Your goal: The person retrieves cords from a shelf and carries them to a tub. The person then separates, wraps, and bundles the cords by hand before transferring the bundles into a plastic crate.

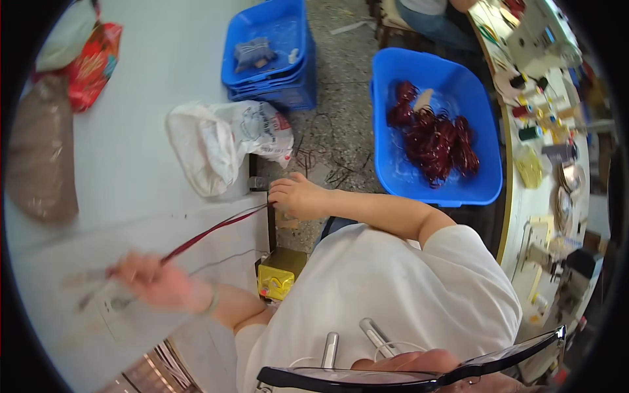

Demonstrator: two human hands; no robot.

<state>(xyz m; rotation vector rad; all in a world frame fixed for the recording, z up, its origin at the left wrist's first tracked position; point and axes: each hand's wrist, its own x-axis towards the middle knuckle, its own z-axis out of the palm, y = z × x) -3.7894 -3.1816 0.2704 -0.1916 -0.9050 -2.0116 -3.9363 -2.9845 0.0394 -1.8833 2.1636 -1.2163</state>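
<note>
A thin bundle of dark red cords (pixel 213 230) runs slantwise over the white table's near part, stretched between my hands. My left hand (pixel 154 280), smeared by motion, is closed round the bundle at the lower left; blurred ends stick out beyond it. At the table's right edge, my right hand (pixel 298 198) has its fingers curled over the bundle's other end. A small greyish block (pixel 259 183) sits at the edge just beside those fingers. How the cord ends lie under the right hand is hidden.
Beyond my right hand lies a white plastic bag (pixel 203 150). Stacked blue tubs (pixel 272 78) stand behind it. On the right, a blue tub (pixel 488 173) holds dark red cord bundles (pixel 439 144). A brown bag (pixel 44 154) lies far left; a sewing machine (pixel 540 42) stands upper right.
</note>
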